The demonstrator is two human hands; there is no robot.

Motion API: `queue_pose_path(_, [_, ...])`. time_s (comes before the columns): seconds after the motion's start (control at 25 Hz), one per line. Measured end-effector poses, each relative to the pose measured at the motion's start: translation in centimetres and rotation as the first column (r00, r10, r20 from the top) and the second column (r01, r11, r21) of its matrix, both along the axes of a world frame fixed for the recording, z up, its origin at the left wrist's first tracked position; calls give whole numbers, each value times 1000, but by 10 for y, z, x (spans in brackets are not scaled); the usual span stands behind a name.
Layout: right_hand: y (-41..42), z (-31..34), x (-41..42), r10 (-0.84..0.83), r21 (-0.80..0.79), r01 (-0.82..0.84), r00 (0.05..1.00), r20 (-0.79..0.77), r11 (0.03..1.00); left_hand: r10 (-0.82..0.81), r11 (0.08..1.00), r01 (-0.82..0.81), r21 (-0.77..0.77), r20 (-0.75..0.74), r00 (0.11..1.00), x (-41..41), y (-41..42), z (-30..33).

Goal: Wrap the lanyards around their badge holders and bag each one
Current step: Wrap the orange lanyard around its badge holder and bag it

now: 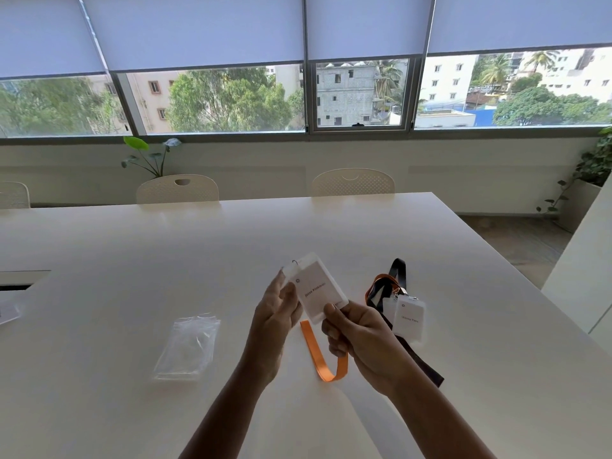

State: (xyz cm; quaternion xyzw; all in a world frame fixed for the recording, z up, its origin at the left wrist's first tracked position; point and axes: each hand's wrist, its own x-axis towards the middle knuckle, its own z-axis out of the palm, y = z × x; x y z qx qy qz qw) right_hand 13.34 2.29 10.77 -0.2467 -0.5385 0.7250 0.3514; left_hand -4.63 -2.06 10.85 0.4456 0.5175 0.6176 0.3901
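Observation:
I hold a clear badge holder (317, 288) with a white name card above the table. My left hand (276, 311) supports its upper left edge, thumb on the front. My right hand (351, 329) pinches its lower right corner. Its orange lanyard (323, 354) hangs down in a loop between my hands and touches the table. To the right lies a pile of other badge holders (409, 318) with black and orange lanyards (387, 283). A stack of clear plastic bags (188, 347) lies on the table to the left.
The white table (165, 260) stretches far ahead, with two white chairs (352, 183) behind its far edge. A cable slot (20, 278) and a card edge (8, 313) sit at the left. Another white surface (583, 276) stands at the right.

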Motion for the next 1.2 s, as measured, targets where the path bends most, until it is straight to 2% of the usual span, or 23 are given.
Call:
queue_pose_path(0.08, [-1, -1, 0, -4, 28, 3, 999, 35, 1000, 1, 1000, -2, 22, 72, 997, 0, -1, 2])
queue_pose_path(0.2, [-1, -4, -2, -37, 25, 35, 992, 124, 999, 72, 997, -74, 37, 58, 996, -2, 0, 2])
queue_pose_path(0.28, [-2, -6, -2, -62, 17, 60, 978, 201, 998, 171, 983, -165, 79, -76, 982, 1, -1, 2])
queue_pose_path(0.4, [-2, -7, 1, -33, -29, 41, 975, 222, 999, 315, 937, -235, 257, -339, 887, 4, -3, 1])
queue_pose_path(0.52, [-2, -4, 5, 2, -88, 8, 993, 114, 996, 347, 907, -128, 400, -542, 766, 1, -3, -3])
queue_pose_path(0.72, [-1, -1, 8, 34, -84, -34, 999, 3, 996, 248, 903, 81, 421, -667, 703, -1, -5, -18])
queue_pose_path(0.84, [-3, -3, 9, 15, -59, -14, 1000, 25, 998, 269, 894, 100, 437, -701, 661, -3, -4, -26])
queue_pose_path(1.0, [-7, -2, 8, 15, -79, -14, 1000, 15, 997, 284, 893, 75, 444, -684, 672, -2, -7, -24])
queue_pose_path(1.12, [-11, 1, 7, -2, -94, 4, 1000, 24, 996, 339, 910, -97, 403, -588, 735, 4, -13, -20])
queue_pose_path(1.2, [-13, 2, 6, -8, -91, 10, 1000, 29, 996, 331, 940, -253, 227, -443, 833, 6, -18, -13])
